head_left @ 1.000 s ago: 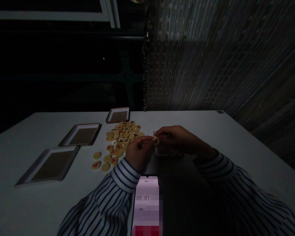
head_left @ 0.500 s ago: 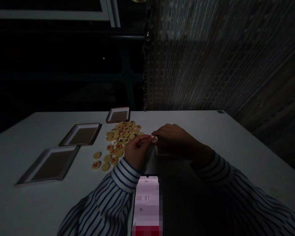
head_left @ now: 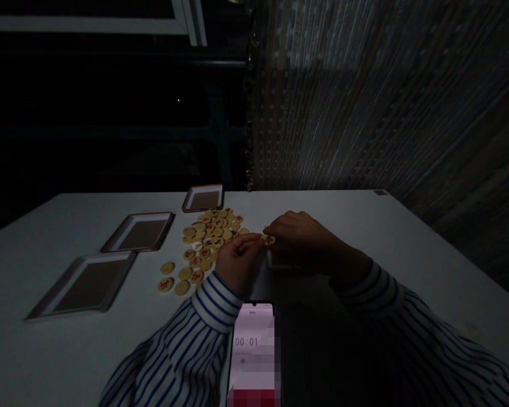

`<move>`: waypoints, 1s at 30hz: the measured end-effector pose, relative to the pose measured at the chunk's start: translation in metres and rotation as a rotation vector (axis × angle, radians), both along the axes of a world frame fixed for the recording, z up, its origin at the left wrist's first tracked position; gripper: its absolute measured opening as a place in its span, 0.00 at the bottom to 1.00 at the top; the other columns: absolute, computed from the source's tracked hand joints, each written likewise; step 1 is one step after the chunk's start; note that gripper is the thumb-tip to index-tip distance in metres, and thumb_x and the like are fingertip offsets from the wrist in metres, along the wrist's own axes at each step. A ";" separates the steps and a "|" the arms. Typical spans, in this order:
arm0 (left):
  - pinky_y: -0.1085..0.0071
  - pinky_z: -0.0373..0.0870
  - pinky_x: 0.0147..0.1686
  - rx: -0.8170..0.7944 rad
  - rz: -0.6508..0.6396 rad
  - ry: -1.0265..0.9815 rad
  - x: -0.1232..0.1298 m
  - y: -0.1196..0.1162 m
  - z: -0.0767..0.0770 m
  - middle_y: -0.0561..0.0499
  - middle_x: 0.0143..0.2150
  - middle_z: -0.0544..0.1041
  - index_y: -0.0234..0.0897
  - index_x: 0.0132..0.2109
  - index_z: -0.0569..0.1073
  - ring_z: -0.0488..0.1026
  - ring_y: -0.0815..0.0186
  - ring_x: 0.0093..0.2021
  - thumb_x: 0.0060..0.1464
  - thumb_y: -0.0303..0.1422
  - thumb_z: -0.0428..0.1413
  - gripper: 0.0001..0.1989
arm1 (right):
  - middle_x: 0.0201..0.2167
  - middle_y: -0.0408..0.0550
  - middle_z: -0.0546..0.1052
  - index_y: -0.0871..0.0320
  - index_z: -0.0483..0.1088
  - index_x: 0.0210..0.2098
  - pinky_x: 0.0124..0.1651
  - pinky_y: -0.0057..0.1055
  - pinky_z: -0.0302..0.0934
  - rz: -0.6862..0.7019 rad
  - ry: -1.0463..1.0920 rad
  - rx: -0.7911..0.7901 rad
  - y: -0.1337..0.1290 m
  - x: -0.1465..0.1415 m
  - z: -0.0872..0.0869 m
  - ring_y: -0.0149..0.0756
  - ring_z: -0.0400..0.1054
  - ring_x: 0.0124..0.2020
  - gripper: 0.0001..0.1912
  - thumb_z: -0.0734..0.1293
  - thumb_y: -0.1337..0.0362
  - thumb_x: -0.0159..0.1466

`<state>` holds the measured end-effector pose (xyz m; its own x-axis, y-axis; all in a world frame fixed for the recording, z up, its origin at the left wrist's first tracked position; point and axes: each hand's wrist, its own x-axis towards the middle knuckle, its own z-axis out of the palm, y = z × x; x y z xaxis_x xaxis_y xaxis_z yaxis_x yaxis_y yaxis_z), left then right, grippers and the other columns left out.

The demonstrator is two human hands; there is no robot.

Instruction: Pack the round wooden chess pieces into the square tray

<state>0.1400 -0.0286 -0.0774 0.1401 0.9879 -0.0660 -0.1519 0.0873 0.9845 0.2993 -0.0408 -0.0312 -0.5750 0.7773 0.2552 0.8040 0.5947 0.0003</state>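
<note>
A round wooden Chinese chess piece [head_left: 268, 239] with a dark character on its face is held up between my two hands. My left hand [head_left: 237, 260] is closed, its thumb and forefinger tips at the piece's left edge. From the other side, my right hand [head_left: 305, 237] has its fingers closed on the same piece; its thumb is hard to make out in the dark. Just left of my left hand lies a loose pile of Chinese chess pieces [head_left: 206, 253], some with red characters, some dark, some blank side up. One piece [head_left: 197, 246] looks whiter than the others.
Three shallow trays stand on the white table: one at the back [head_left: 203, 199], one at mid-left [head_left: 141, 233], one at front left [head_left: 87, 284]. Another pale tray [head_left: 280, 260] lies partly hidden under my right hand. A phone [head_left: 254, 333] showing 00:01 lies in front.
The held piece has shifted slightly right and its marked face shows a little more fully. My hands have otherwise barely moved; the pile looks the same.
</note>
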 end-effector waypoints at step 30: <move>0.59 0.62 0.44 0.777 -0.374 1.296 -0.006 -0.003 -0.014 0.52 0.47 0.74 0.45 0.41 0.75 0.69 0.57 0.45 0.50 0.33 0.50 0.12 | 0.28 0.46 0.75 0.57 0.71 0.32 0.25 0.25 0.52 -0.083 -0.185 -0.406 0.005 0.020 -0.018 0.29 0.65 0.24 0.11 0.60 0.59 0.58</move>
<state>0.1343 -0.0320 -0.0911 0.6314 0.7588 0.1600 0.7204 -0.6503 0.2412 0.3194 -0.0359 -0.0493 -0.5142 0.8384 -0.1809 0.8571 0.5102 -0.0715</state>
